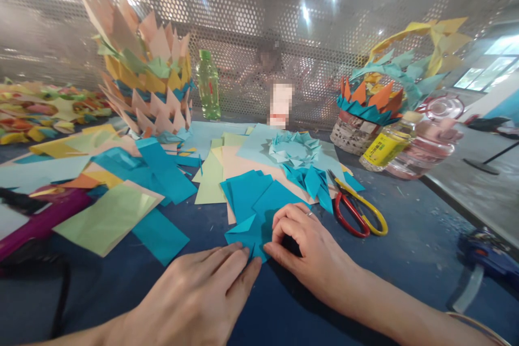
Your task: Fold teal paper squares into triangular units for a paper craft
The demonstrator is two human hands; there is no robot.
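A small piece of blue paper (242, 231), partly folded with a raised flap, lies at the table's near middle. My left hand (206, 281) has its fingers pressed together on the paper's near left edge, with the thumb alongside. The fingers of my right hand (306, 240) curl toward the thumb at the paper's right edge; a ring is on one finger. Just beyond lie blue paper sheets (275, 194). Folded blue pointed pieces (310, 179) rest near a light blue folded paper ring (294, 148). Part of the held paper is hidden under my fingers.
Scissors (359, 208) with red and yellow handles lie right. A blue glue gun (488, 257) is far right, a purple one (44, 221) left. Behind stand a layered paper stack (148, 81), a green bottle (208, 86), a yellow-labelled bottle (387, 143) and a pink-tinted jar (424, 148).
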